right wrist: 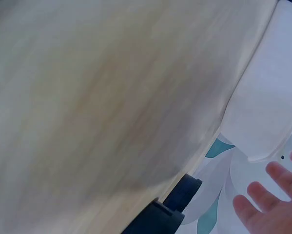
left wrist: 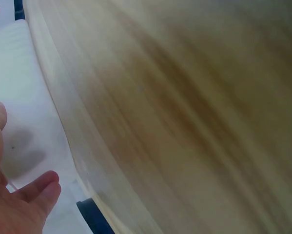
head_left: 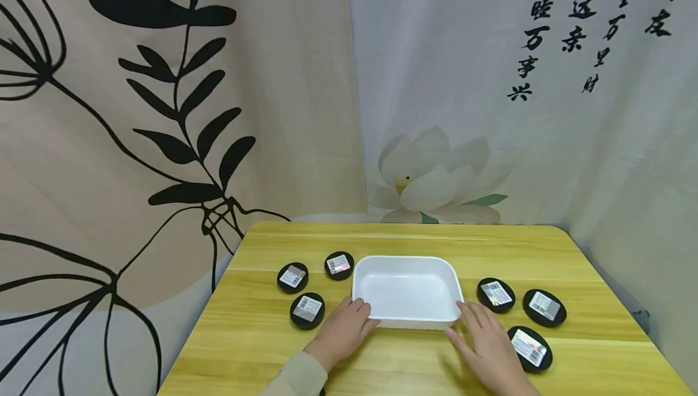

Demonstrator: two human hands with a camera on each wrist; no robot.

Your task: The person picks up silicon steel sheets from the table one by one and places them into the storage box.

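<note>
White tray between black discs

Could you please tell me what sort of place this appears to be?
Probably an indoor tabletop workspace: a wood-grain table bears a white tray and labelled black discs, with printed fabric hanging behind.

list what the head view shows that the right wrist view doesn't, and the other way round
Only the head view: the inside of the white tray, the left hand, the labels facing up on the black discs, and the black writing on the wall hanging.

Only the right wrist view: two discs edge-on in profile, and a low close-up of the right hand with its fingers spread.

Both: the tray, the right hand, black discs, the wooden table and the hanging's green leaves.
</note>
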